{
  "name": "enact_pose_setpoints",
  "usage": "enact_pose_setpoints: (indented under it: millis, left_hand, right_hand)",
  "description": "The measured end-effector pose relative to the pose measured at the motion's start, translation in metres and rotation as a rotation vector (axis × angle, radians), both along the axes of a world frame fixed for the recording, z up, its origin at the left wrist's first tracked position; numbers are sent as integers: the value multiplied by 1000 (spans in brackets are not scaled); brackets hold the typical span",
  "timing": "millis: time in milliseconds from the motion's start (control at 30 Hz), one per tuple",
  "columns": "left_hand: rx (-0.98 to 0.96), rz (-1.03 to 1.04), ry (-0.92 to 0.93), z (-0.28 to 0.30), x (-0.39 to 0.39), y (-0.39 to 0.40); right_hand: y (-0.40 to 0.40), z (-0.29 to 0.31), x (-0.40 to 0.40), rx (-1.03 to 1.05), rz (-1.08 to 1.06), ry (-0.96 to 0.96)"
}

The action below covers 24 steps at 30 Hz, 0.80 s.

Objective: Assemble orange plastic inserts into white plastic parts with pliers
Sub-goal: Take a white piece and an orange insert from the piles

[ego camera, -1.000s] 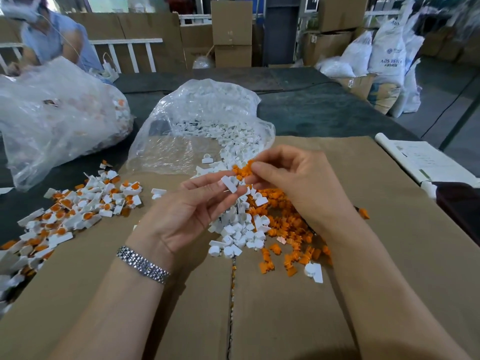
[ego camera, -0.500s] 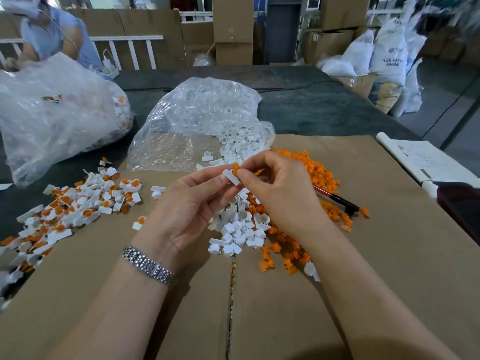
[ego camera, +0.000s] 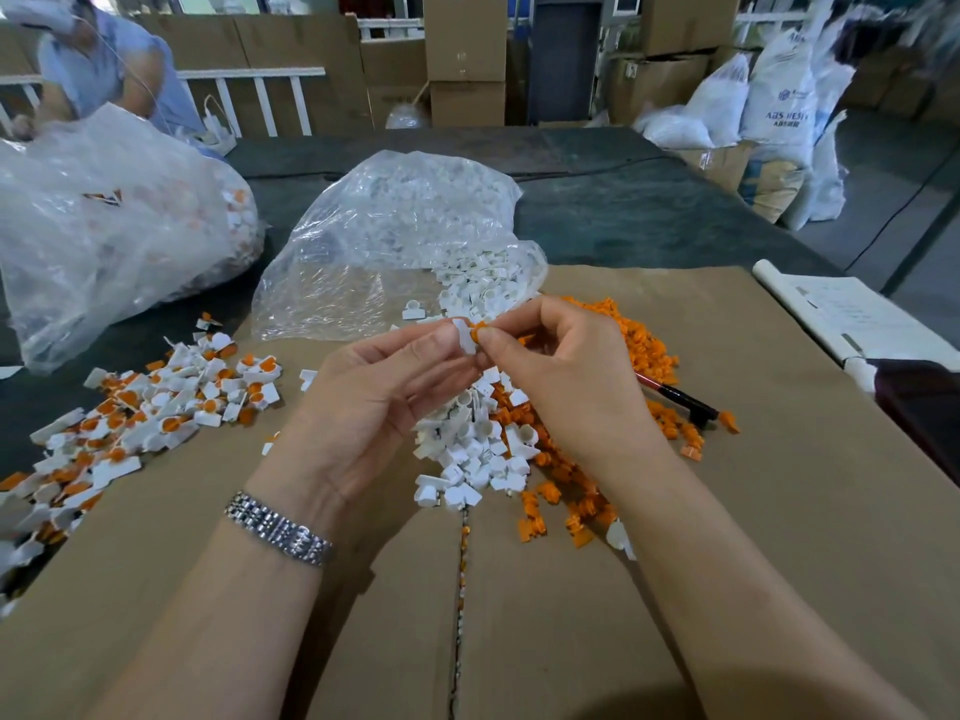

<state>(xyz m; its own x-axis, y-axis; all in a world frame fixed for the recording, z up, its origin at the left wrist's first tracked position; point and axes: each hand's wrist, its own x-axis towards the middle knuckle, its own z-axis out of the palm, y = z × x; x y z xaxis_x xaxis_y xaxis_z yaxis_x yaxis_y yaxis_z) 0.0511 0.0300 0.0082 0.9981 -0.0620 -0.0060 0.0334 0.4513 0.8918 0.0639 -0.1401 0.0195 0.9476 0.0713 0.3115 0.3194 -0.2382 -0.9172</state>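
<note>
My left hand (ego camera: 379, 397) pinches a small white plastic part (ego camera: 464, 336) between thumb and fingers, raised above the cardboard. My right hand (ego camera: 566, 376) pinches an orange insert (ego camera: 478, 328) and holds it against that white part. Below the hands lies a heap of loose white parts (ego camera: 472, 449), with loose orange inserts (ego camera: 639, 350) spread to its right. Red-handled pliers (ego camera: 675, 394) lie on the cardboard among the orange inserts, partly hidden behind my right hand.
Assembled white-and-orange pieces (ego camera: 156, 407) are piled at the left. A clear bag of white parts (ego camera: 395, 241) lies open behind the hands, a larger bag (ego camera: 104, 226) at far left. White papers (ego camera: 841, 314) sit at the right edge. A person (ego camera: 98, 65) works at the back left.
Both hands lifted off the pile and rose slightly. My right hand brought the orange insert up against the white part, uncovering the orange heap and the pliers.
</note>
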Motion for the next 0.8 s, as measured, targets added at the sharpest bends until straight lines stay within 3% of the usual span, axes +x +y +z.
enact_pose_setpoints:
  millis: [133,233,333,800]
  left_hand:
    - [21,0,19,1,0,1]
    - [-33,-47,59,-1,1,5]
    - [-54,-107,74,-1,1,8]
    - [66,-71,1,-1,1,9]
  right_hand:
    - [-2,2,-1,-42,60,29]
    - [-17,6,2,-49,241,98]
    - [-25,9,4,-68,330,38]
    - [-18,4,4,-179,236,-148]
